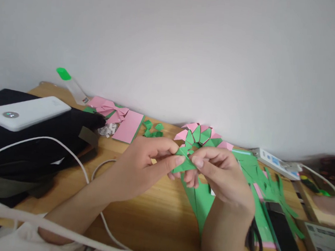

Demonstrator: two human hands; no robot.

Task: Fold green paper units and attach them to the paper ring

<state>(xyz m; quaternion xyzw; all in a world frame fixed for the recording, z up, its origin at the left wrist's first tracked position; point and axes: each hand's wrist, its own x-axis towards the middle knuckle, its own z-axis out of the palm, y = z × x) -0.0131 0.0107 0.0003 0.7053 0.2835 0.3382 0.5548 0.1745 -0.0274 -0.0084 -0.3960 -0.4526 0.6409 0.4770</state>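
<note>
Between my two hands is a small folded piece of green paper (184, 163), held above the table. My left hand (149, 165) pinches its left side between thumb and fingers. My right hand (215, 168) grips its right edge the same way, thumb on top. Just behind the fingers lies a ring of folded pink and green paper pieces (204, 135), its near part hidden by my hands. Green paper sheets (197, 200) lie under and beside my right forearm.
Small green folded pieces (153, 130), a pink sheet (128, 127) and pink folded pieces (110, 110) lie along the wall. A white power bank (26, 111) rests on a black bag (36, 145) at left. A phone (285, 235) and power strip (278, 164) are right. White cables cross the left.
</note>
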